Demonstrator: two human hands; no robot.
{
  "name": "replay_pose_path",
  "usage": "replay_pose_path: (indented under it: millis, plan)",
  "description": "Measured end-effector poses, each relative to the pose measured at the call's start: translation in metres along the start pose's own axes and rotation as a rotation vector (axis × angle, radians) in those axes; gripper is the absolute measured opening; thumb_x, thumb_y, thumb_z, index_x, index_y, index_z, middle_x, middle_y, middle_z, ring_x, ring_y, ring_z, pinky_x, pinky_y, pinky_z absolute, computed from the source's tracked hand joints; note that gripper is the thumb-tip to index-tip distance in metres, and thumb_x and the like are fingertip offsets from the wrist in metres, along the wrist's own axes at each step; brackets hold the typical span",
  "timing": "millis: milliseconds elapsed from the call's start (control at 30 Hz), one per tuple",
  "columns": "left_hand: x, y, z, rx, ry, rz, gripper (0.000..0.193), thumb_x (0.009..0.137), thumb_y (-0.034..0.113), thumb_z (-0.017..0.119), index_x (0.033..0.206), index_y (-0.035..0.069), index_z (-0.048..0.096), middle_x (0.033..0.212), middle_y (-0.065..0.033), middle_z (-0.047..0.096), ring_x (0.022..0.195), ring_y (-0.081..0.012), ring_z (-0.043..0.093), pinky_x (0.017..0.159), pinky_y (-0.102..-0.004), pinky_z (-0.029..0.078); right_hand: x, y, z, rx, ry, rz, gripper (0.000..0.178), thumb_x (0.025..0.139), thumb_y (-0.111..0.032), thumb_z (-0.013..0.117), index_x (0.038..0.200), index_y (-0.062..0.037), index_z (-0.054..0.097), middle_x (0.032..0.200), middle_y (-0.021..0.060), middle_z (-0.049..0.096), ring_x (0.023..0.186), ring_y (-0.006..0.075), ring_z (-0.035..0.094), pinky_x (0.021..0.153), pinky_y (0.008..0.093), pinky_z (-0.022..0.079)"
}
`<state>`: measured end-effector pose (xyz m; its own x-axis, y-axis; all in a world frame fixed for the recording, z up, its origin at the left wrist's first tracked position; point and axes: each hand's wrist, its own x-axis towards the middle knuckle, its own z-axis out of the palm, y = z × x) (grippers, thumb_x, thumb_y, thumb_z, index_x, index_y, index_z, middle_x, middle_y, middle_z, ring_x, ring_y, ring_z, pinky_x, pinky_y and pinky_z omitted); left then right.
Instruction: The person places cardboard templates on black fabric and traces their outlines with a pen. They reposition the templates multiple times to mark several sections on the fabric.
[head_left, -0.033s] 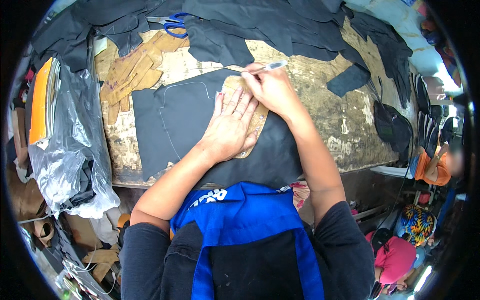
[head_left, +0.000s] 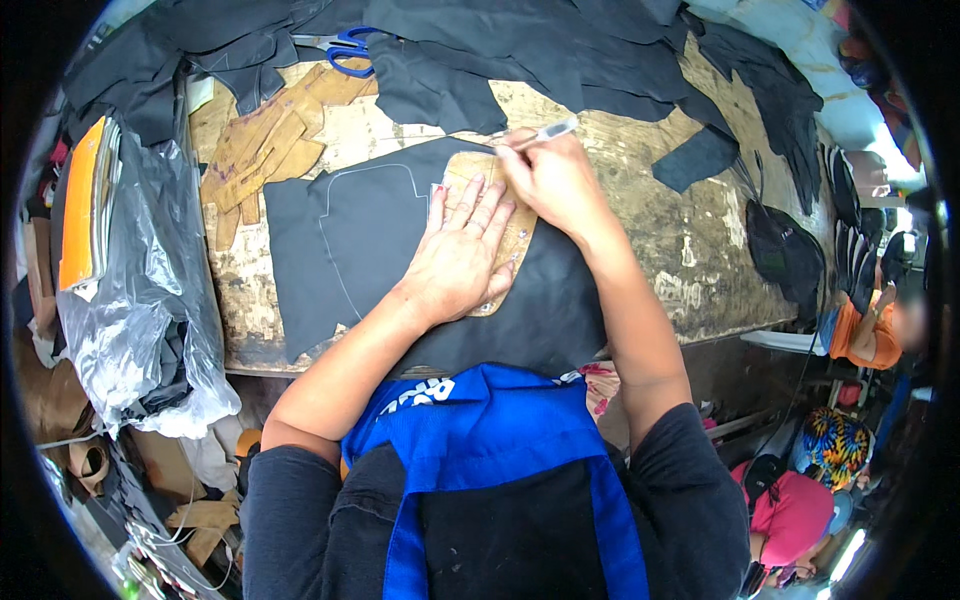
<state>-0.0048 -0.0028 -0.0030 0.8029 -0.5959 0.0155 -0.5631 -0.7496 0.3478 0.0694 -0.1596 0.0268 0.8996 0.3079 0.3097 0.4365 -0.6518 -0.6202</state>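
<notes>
A dark sheet of leather-like material [head_left: 295,250] lies on the worn wooden table [head_left: 690,260] in front of me. On it rests a tan template [head_left: 518,240] with small metal studs along its right side. My left hand [head_left: 452,252] is spread flat over the template, fingers apart, pressing it against the sheet. Closed round a whitish pen [head_left: 556,129], my right hand [head_left: 552,185] sits at the template's upper right edge; the pen's tip is hidden by the fingers. Left of the template, a thin pale outline [head_left: 322,235] is drawn on the sheet.
Tan template pieces [head_left: 265,140] lie at the left, below blue-handled scissors [head_left: 350,52]. Dark material [head_left: 540,50] is heaped along the far edge. A plastic bag [head_left: 150,280] with an orange-covered stack [head_left: 82,215] stands at the left edge. Other people [head_left: 868,335] are at the right.
My right hand and the pen have shifted slightly right along the template's top edge. The left hand, template and sheet stay where they were.
</notes>
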Motion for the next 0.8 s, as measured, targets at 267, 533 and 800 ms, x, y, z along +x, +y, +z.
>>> replay_pose_path:
  millis: [267, 533, 800]
  plan:
    - [0.003, 0.0, -0.026, -0.44, 0.334, -0.084, 0.068, 0.073, 0.026, 0.072, 0.132, 0.003, 0.046, 0.131, -0.0215, 0.049, 0.127, -0.0354, 0.043, 0.108, -0.0555, 0.02, -0.031, -0.018, -0.036, 0.948, 0.046, 0.351, 0.017, 0.091, -0.012, 0.059, 0.091, 0.0046, 0.064, 0.072, 0.0091, 0.064, 0.063, 0.0138, 0.062, 0.057, 0.0228, 0.048]
    - [-0.018, 0.02, -0.063, -0.822, 0.597, -0.177, 0.016, 0.08, 0.01, 0.067, 0.094, 0.003, 0.071, 0.076, -0.0098, 0.07, 0.073, -0.0167, 0.066, 0.087, -0.0315, 0.045, -0.041, -0.06, -0.029, 0.831, -0.062, 0.42, 0.016, 0.09, -0.012, 0.061, 0.089, 0.0035, 0.065, 0.072, 0.008, 0.064, 0.063, 0.0137, 0.062, 0.055, 0.0222, 0.047]
    - [-0.041, 0.023, -0.051, -0.676, 0.626, -0.154, 0.01, 0.082, 0.01, 0.068, 0.089, 0.003, 0.07, 0.079, -0.0059, 0.068, 0.081, -0.0156, 0.062, 0.099, -0.0447, 0.036, -0.057, -0.073, -0.035, 0.685, 0.034, 0.376, 0.011, 0.086, -0.007, 0.064, 0.088, 0.0034, 0.062, 0.076, 0.0104, 0.065, 0.059, 0.0118, 0.061, 0.051, 0.0217, 0.048]
